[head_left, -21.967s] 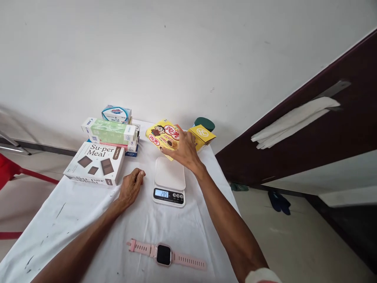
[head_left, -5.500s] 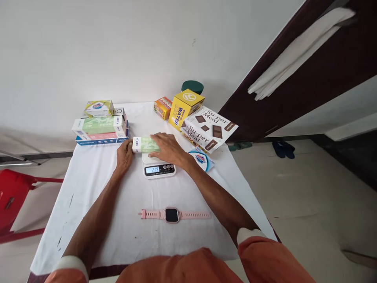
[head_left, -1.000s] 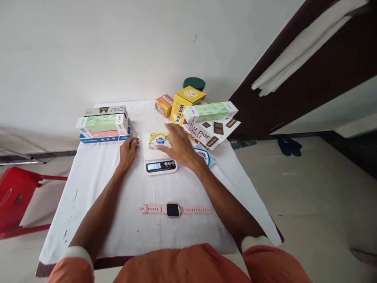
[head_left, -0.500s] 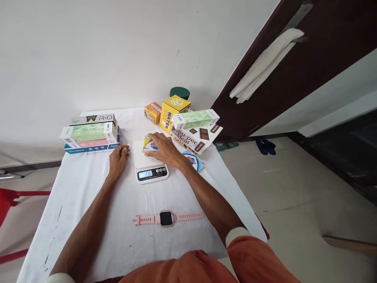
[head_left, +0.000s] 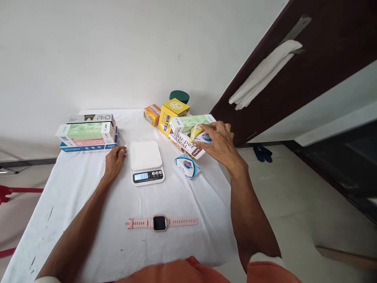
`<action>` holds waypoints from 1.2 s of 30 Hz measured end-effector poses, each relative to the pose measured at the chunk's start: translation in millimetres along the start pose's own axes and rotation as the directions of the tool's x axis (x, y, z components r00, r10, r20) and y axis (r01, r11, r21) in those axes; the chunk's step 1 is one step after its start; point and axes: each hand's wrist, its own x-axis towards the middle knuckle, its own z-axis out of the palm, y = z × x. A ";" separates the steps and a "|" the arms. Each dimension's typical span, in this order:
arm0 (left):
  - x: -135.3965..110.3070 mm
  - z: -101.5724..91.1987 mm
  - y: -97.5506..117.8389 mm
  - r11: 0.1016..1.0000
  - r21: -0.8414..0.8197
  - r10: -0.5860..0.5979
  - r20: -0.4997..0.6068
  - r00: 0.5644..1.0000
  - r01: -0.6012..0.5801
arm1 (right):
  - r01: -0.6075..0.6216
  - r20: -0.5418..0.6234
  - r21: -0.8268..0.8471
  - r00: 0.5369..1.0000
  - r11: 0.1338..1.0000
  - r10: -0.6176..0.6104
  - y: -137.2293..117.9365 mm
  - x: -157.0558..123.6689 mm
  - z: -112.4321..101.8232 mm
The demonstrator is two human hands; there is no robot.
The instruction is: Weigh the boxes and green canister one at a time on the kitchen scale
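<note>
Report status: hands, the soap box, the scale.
Right hand grips yellow soap box over the Su-per Meal box. Left hand rests on cloth beside scale. Scale platform bare.

Small yellow-white soap box (head_left: 201, 135), tilted, held over brown-white Su-per Meal box (head_left: 185, 144).

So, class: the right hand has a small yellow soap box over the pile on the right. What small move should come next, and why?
Probably lower the yellow soap box onto the Su-per Meal box and let go: the right hand holds it just above that pile, and the scale platform is bare.
</note>
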 end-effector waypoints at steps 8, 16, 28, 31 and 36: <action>-6.0 5.4 -8.0 0.999 -0.037 0.017 -0.034 0.999 -0.018 | 0.146 -0.043 0.149 0.989 0.978 -0.141 5.9 3.6 8.8; -9.3 8.2 -10.3 1.000 0.023 0.012 -0.006 1.000 -0.012 | 0.294 -0.283 0.152 0.928 0.944 -0.244 -53.1 19.0 6.0; -9.0 7.9 -8.8 1.000 0.023 0.009 -0.016 1.000 -0.008 | 0.229 0.372 0.495 0.816 0.838 -0.443 -290.6 171.6 126.6; -8.0 9.3 -10.3 1.000 0.012 0.018 -0.015 1.000 -0.018 | 0.202 0.456 0.448 0.786 0.871 -0.417 -308.9 191.4 139.6; -7.0 10.8 -10.8 1.000 0.007 0.028 -0.009 1.000 -0.028 | 0.204 0.512 0.446 0.741 0.871 -0.436 -307.3 201.7 152.6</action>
